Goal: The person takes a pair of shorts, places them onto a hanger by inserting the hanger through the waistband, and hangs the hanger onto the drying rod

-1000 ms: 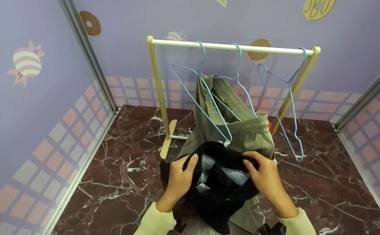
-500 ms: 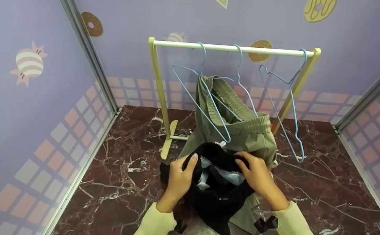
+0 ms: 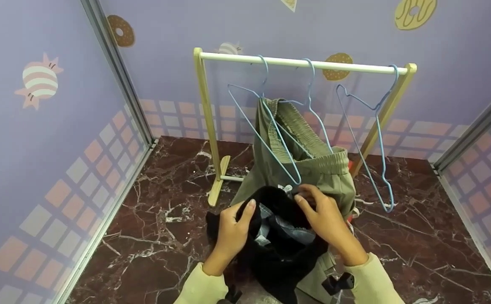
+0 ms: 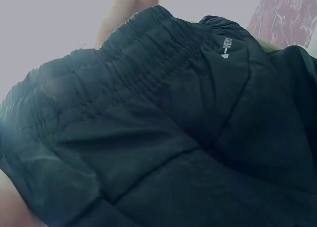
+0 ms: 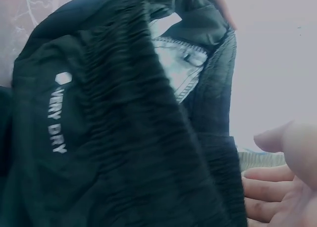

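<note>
Black pants (image 3: 283, 266) with a gathered elastic waistband hang from my left hand (image 3: 233, 226), which pinches the left side of the waistband. Their opening faces up and shows grey-blue lining inside. White "VERY DRY" lettering (image 5: 55, 120) marks the front in the right wrist view. My right hand (image 3: 324, 215) is at the far right of the waistband; in the right wrist view its thumb (image 5: 275, 138) and fingers (image 5: 267, 190) stand apart beside the cloth, holding nothing there. Just behind it, olive pants (image 3: 334, 181) hang on the middle blue hanger (image 3: 312, 74).
A small rack with a white rail (image 3: 279, 61) stands against the purple wall. The left blue hanger (image 3: 265, 69) overlaps the olive pants, and a bare right hanger (image 3: 383, 164) hangs near the right post (image 3: 386, 112). Below is a dark red marbled floor (image 3: 165, 236).
My right hand has moved left and slightly up along the waistband, off its earlier grip on the right side. The right of the opening has drawn in. My left hand keeps its hold.
</note>
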